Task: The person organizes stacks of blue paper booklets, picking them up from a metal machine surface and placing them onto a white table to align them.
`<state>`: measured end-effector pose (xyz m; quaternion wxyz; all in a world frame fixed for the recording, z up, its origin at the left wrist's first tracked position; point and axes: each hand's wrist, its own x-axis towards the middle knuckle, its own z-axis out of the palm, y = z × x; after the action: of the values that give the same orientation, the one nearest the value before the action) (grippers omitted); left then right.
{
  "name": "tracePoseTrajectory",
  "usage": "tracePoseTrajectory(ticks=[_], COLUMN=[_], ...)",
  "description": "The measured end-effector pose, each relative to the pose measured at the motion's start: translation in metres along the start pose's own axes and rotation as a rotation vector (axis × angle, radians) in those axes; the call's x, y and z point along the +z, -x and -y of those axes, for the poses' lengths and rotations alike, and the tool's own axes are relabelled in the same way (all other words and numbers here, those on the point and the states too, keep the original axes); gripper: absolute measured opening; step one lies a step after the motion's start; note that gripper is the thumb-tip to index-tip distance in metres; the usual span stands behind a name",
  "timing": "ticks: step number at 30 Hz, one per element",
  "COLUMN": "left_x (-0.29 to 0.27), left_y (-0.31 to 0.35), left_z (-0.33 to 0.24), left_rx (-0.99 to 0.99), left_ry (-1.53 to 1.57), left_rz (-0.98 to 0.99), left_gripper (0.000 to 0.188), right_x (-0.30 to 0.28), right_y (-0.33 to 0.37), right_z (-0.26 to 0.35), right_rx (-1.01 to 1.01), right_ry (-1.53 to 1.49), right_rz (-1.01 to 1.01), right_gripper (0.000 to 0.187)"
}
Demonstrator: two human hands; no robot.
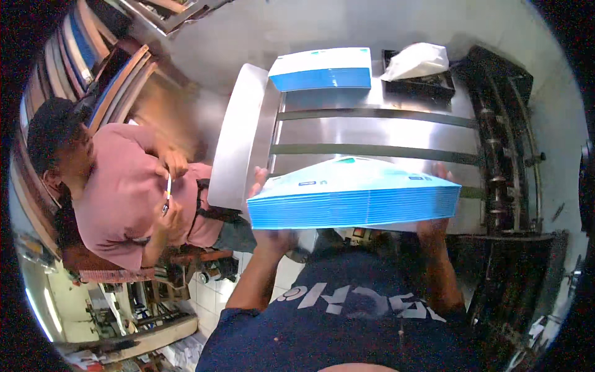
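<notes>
Both my hands carry a thick stack of flat blue-and-white printed sheets [353, 197] level over the near end of a steel machine table [372, 133]. My left hand [268, 229] grips the stack's left end from below, with fingertips showing at its upper left corner. At the stack's right end my right hand [434, 228] holds it from underneath, mostly hidden by the sheets. A second, similar blue-and-white stack [322, 70] lies at the far end of the table.
A person in a pink shirt [118, 192] sits at the left, holding a small thin object in both hands. A white bag [416, 61] lies on a black tray at the far right. Dark machine rollers [505, 149] run along the right side. Stacked boards [93, 56] lean at the upper left.
</notes>
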<state>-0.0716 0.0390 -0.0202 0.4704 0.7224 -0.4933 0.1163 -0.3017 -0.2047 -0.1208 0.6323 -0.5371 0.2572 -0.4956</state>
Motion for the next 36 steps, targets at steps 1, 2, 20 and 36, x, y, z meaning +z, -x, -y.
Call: tracePoseTrajectory(ticks=[1, 2, 20, 36], left_x=[0.001, 0.000, 0.017, 0.018], left_y=[0.002, 0.002, -0.002, 0.032], left_z=[-0.001, -0.005, 0.048, 0.153], left_rx=[-0.058, -0.040, -0.037, -0.234], left_ry=[-0.005, -0.036, 0.269, 0.398], left_rz=[-0.005, 0.000, 0.031, 0.305], left_gripper=[0.062, 0.062, 0.060, 0.040], right_x=[0.001, -0.001, -0.003, 0.047], right_y=[0.001, 0.012, 0.030, 0.032], right_z=[0.004, 0.014, -0.023, -0.025], right_rx=[-0.006, -0.154, 0.056, -0.045], right_ry=[-0.044, -0.209, 0.286, 0.510], right_rz=[0.018, 0.091, 0.030, 0.150], right_gripper=[0.051, 0.061, 0.053, 0.023])
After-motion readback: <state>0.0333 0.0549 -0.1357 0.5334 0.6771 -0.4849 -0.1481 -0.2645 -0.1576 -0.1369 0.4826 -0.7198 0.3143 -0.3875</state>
